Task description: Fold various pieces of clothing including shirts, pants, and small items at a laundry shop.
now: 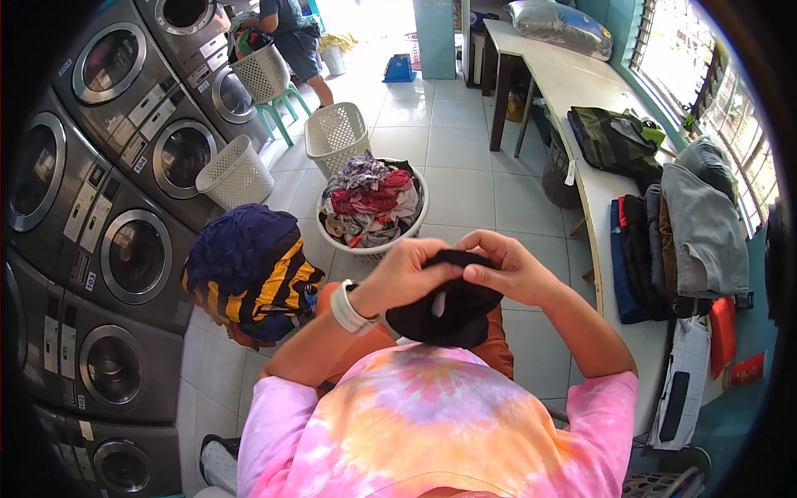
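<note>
A black cloth garment (444, 319) hangs over my lap, bunched up, with a small pale tag showing on it. My left hand (404, 278) is closed on its upper edge, thumb pointing inward. From the other side my right hand (516, 270) pinches the same edge with thumb and fingers. Both hands are close together, and the kind of garment cannot be made out. Just beyond them stands a round white laundry basket (425, 212) heaped with red, grey and patterned clothes.
Stacked grey dryers (137, 253) line the left. Beside my left knee sits a pile of navy and yellow-striped cloth (249, 270). White baskets (336, 133) stand ahead, near another person (295, 46). A long table (552, 70) on the right bears folded clothes (693, 228).
</note>
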`<state>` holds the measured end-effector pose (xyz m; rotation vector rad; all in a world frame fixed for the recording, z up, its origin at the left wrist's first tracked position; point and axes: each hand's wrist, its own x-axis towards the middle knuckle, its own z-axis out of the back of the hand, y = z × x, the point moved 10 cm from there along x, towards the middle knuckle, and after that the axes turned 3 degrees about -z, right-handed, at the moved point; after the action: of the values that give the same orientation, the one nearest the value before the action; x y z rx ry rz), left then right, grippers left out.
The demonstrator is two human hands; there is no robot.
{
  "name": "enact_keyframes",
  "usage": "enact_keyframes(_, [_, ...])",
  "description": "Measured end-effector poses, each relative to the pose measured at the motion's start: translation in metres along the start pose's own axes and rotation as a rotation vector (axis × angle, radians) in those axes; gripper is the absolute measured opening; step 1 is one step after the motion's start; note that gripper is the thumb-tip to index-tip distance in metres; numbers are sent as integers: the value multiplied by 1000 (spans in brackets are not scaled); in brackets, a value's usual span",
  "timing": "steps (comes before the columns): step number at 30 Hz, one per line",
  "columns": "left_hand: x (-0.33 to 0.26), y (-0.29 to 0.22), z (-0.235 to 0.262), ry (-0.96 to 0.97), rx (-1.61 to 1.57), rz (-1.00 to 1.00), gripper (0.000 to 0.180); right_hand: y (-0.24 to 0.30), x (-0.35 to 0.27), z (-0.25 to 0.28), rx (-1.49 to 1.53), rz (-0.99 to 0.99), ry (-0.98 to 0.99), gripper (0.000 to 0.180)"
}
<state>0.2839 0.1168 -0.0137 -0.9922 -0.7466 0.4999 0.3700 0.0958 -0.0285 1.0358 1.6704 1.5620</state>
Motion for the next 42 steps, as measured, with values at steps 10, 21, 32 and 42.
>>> enact_keyframes(10, [-37, -65, 241, -879, -296, -169, 9, -12, -7, 163, -882, -102, -701, 17])
enact_keyframes(21, [-56, -51, 282, -658, -276, 54, 10, 57, 79, 159, 422, -112, -449, 24])
enact_keyframes(32, [-90, -39, 358, -866, 176, 132, 10, 183, 92, 120, 285, 187, -157, 23])
enact_keyframes(42, [-72, -20, 357, -844, 622, -64, 4, 171, 77, 170, -1396, 94, -1102, 19])
